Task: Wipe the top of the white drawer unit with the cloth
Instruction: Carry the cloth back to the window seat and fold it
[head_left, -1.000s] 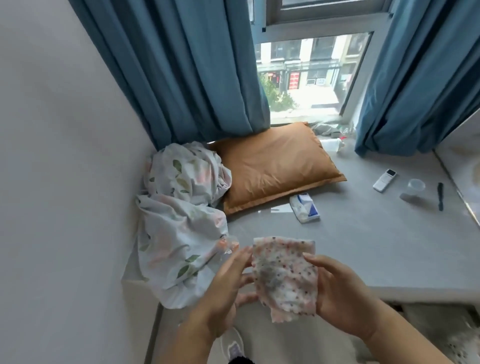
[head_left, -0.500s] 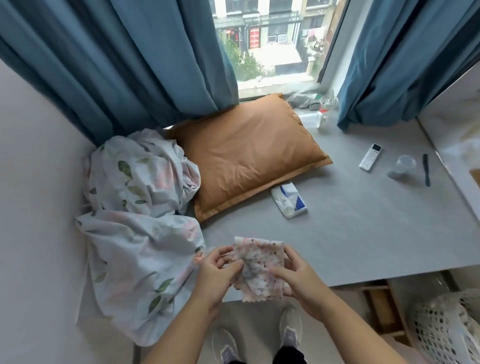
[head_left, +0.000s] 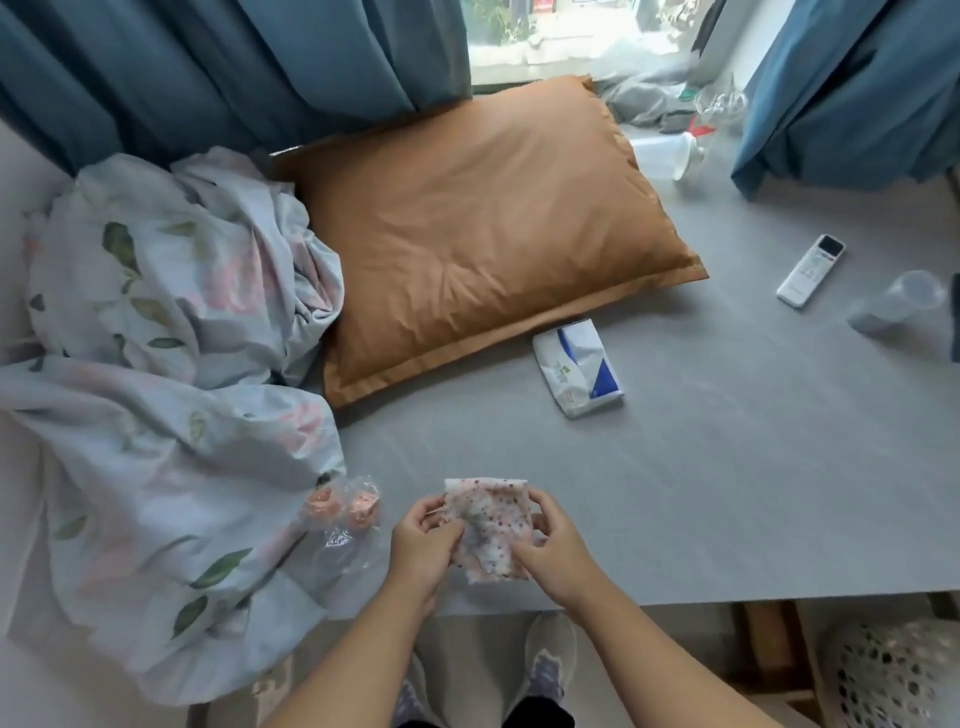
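Observation:
A small pale cloth (head_left: 490, 525) with pink and dark dots is held between both my hands, just above the near edge of a grey ledge (head_left: 727, 493). My left hand (head_left: 423, 551) grips its left side, thumb on top. Its lower right corner is pinched by my right hand (head_left: 553, 553). The cloth looks folded to a rough square. No white drawer unit is in view.
An orange pillow (head_left: 483, 234) and a crumpled floral sheet (head_left: 156, 374) fill the ledge's left. A tissue pack (head_left: 579, 374), a remote (head_left: 810, 269) and a clear cup (head_left: 904, 306) lie to the right. A small plastic packet (head_left: 343, 512) sits beside my left hand. A white perforated basket (head_left: 893, 680) stands on the floor.
The view has tilted further down and nearer the ledge. My hands have lowered the cloth toward the ledge's near edge and gathered it smaller.

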